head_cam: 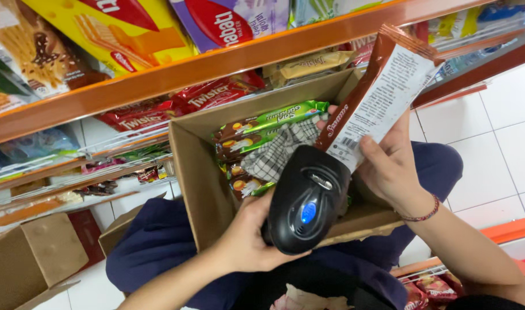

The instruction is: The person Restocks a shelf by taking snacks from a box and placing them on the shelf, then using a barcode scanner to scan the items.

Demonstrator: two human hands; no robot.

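The left hand (pixel 245 238) has its fingers wrapped round a black scanner (pixel 308 201) over the cardboard box (pixel 202 183). The right hand (pixel 389 166) pinches a brown packet (pixel 380 95) beside it; tilted, its barcode could misread or the packet could slip.

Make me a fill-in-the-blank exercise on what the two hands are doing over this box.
1. The left hand grips a black handheld ____.
2. The right hand holds a long brown and white ____ against the device's front end.
3. The cardboard box rests on the person's ____.
4. A ____-patterned cloth lies on the green and brown packets inside the box.

Missing words: scanner; snack packet; lap; checked
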